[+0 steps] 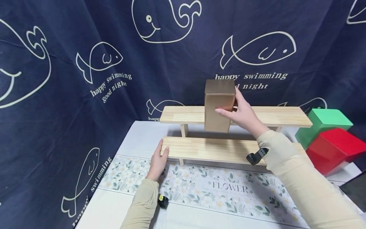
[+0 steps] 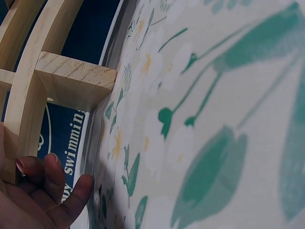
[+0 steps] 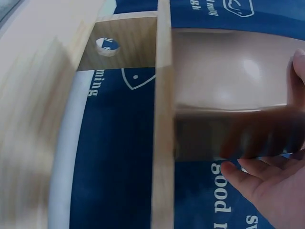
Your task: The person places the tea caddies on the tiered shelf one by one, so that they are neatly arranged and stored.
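Note:
A bronze-brown box stands upright in my right hand, which grips its right side with the thumb on the front face. In the head view the box overlaps the upper board of a two-step wooden shelf. The right wrist view has the box alongside the board's edge, with the fingers at its lower side. My left hand holds the left end of the lower board. From the left wrist view, its curled fingers show beside that board.
A green box and a red box stand right of the shelf. Under the shelf lies a white cloth with a flowered band. A dark blue curtain with fish drawings hangs behind and at the left.

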### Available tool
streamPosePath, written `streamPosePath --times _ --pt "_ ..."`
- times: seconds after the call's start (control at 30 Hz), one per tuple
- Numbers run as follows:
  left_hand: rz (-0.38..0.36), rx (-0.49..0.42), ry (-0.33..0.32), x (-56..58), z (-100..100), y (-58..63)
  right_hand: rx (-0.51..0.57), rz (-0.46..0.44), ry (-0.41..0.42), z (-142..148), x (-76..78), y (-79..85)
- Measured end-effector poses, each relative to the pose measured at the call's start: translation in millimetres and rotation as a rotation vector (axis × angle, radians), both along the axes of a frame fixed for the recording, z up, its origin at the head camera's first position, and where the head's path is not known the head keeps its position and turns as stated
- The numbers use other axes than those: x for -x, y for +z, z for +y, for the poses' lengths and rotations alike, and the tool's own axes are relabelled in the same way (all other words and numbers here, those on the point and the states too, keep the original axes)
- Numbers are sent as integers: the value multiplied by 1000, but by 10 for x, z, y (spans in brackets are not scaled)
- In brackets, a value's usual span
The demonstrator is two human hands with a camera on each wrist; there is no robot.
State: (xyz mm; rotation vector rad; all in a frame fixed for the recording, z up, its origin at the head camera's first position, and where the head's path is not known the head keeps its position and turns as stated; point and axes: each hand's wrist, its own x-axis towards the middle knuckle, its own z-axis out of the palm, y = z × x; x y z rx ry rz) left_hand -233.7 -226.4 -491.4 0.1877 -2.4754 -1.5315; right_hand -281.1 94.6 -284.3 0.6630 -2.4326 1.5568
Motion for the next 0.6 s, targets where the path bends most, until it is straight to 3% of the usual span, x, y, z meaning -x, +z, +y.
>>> streamPosePath --times 0.13,0.37,0.6 --pt "3 0 5 1 0 -3 38 -22 33 -19 7 -52" --pt "-7 -1 3 9 3 0 39 -18 32 25 244 -305" --pt "4 2 5 16 -6 -13 51 -27 44 36 278 -345"
